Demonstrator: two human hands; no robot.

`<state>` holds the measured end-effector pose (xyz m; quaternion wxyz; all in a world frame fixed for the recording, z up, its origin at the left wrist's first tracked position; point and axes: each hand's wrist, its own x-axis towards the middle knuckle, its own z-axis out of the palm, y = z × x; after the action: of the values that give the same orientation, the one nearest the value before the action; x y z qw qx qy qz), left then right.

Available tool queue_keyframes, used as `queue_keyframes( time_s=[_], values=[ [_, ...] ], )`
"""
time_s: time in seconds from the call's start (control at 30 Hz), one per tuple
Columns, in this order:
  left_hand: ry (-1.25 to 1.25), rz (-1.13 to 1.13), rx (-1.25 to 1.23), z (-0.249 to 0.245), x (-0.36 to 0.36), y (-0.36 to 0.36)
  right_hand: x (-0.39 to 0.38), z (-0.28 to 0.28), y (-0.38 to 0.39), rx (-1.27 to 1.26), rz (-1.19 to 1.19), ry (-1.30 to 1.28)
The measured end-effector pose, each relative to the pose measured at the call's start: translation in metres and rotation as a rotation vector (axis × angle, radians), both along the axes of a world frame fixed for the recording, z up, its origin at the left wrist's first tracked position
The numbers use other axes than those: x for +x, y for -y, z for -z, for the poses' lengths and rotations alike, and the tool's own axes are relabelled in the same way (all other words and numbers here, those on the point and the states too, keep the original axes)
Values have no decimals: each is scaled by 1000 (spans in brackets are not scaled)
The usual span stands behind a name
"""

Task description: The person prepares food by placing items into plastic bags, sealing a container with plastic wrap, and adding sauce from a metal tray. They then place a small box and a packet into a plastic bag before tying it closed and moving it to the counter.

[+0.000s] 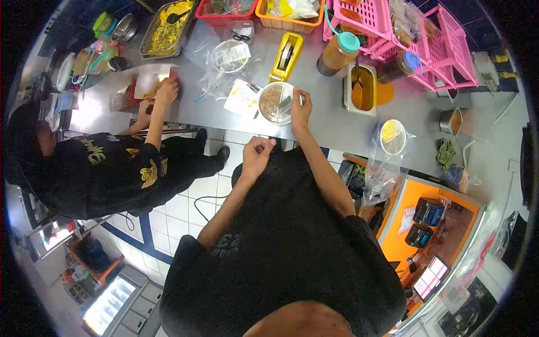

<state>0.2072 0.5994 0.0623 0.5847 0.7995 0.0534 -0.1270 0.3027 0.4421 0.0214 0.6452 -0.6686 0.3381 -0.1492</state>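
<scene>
Near the front edge of the metal table stands a round white bowl [275,103] with brownish contents and a clear covering or divider. My right hand [301,109] is at its right rim, thumb and fingers curled against the side. Just below and left of the bowl, off the table's edge, my left hand [259,155] is closed, fingers pinched together; what it may hold is too small to make out. A yellow tape dispenser [286,58] lies behind the bowl. White papers [242,97] are at the bowl's left.
On the left a co-worker [112,168] reaches over a red box [135,92]. Behind are a tray of yellow food [160,36] and pink baskets [356,19]. To the right stand a sauce jar [338,53], a sauce container [362,90] and another bowl [393,136].
</scene>
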Motion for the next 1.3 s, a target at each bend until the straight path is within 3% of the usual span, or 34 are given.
queue_keyframes(
  time_s=[0.13,0.3,0.33,0.37,0.4,0.47,0.5,0.53,0.6,0.67,0.7,0.73,0.77,0.8,0.87,0.9,0.97,1.0,1.07,1.17,1.23,1.3],
  values=[
    [30,3,31,15,-1,1,2,0,-5,53,42,-40],
    [175,7,295,28,24,11,2,10,-6,66,60,-45],
    [280,-17,232,43,28,12,4,22,-3,45,46,-53],
    [381,-27,154,59,32,13,-3,-10,-7,132,44,-89],
    [488,-26,205,58,36,16,2,34,-6,21,46,0],
    [492,6,255,49,38,23,2,18,-1,-128,44,-117],
    [528,30,295,44,41,26,6,16,-3,-62,121,-79],
    [462,44,359,37,41,26,1,-4,2,107,42,-12],
    [527,156,360,68,50,13,7,3,0,134,12,-74],
    [384,218,541,87,60,5,-2,17,-7,194,-18,-107],
    [561,262,555,108,66,-6,-8,23,-10,237,-46,-149],
    [615,186,333,86,67,0,-21,6,-8,301,-79,-151],
    [164,273,285,69,71,-4,-24,26,-8,308,-41,-142],
    [23,214,68,60,65,-8,-26,39,-3,181,-40,-128],
    [-199,245,-23,40,61,-21,-32,20,6,170,-27,-85],
    [-193,223,-17,34,64,-28,-34,10,11,173,-67,-77],
    [185,151,89,15,73,-32,-37,3,12,165,-100,-68],
    [103,68,283,1,87,-27,-37,5,7,39,-97,-28],
    [308,-11,142,-14,116,-7,-37,5,-4,-102,-103,19],
    [247,205,152,-6,158,12,-40,-14,-21,-67,-94,19],
    [-219,304,-125,5,181,28,-38,-20,-22,-63,-83,39],
    [-243,325,-166,24,191,25,-42,-30,-22,-82,-72,2]
  ],
)
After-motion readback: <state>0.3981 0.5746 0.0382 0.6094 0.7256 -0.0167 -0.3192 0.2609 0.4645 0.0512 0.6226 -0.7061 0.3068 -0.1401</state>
